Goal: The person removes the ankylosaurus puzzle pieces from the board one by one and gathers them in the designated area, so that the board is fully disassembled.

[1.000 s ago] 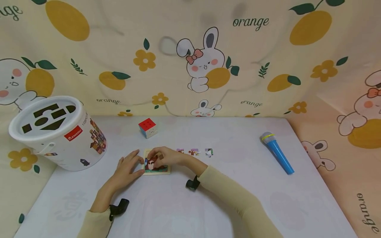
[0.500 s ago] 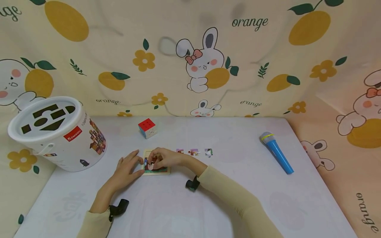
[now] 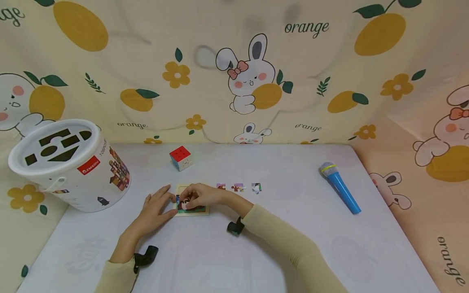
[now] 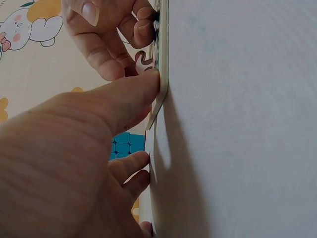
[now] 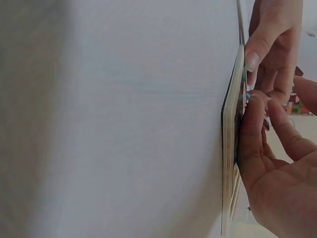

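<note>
A small wooden jigsaw puzzle (image 3: 199, 210) with a pale frame lies on the table, its picture partly hidden by the right hand. My right hand (image 3: 202, 195) is over it, thumb and fingers pinching a puzzle piece (image 4: 143, 63); the piece stands tilted above the board in the left wrist view. My left hand (image 3: 155, 207) rests at the frame's left side, thumb touching the near corner and the other fingers spread on the table. Three loose puzzle pieces (image 3: 238, 187) lie in a row to the right of the puzzle.
A red-topped puzzle cube (image 3: 181, 158) stands behind the puzzle. On the left is a large white bucket (image 3: 84, 183) with shaped holes in its lid. A blue toy microphone (image 3: 340, 188) lies on the right of the table (image 3: 293, 228). Patterned cloth hangs behind.
My right hand's fingers have shifted slightly leftward over the puzzle with the piece. My left hand stays at the frame, and the loose pieces lie as before.
</note>
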### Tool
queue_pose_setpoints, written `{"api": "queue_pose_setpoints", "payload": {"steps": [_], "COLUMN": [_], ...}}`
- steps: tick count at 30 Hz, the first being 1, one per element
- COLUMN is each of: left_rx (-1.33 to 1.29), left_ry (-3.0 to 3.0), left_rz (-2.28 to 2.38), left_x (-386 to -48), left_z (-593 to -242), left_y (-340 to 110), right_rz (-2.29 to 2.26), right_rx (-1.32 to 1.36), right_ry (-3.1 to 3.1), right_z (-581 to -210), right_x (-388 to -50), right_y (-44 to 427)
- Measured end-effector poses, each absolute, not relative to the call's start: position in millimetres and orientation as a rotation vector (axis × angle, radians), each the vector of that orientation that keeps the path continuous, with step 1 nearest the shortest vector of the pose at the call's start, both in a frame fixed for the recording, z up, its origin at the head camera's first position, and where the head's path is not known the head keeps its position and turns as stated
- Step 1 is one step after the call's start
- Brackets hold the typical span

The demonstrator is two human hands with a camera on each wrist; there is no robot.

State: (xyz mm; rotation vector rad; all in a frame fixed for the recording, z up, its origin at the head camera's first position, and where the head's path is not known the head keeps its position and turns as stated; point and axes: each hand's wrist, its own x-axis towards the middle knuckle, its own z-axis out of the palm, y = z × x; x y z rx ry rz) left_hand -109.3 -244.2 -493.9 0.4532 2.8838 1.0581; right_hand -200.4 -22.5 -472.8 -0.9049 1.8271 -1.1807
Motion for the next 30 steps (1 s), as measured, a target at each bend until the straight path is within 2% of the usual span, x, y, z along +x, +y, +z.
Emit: {"api": "queue_pose_setpoints", "payload": {"steps": [30], "left_rx": [0.464], "left_ry": [2.890], "left_rz": [1.052], "left_x": [-109.2], "left_z": [-494.6], "left_y": [-244.5], "right_rz": [-1.236], "right_rx": [-0.895], "right_ry": [1.807], "right_z": [-474.1], "right_x": [-196.5], "right_y": [-14.7]}}
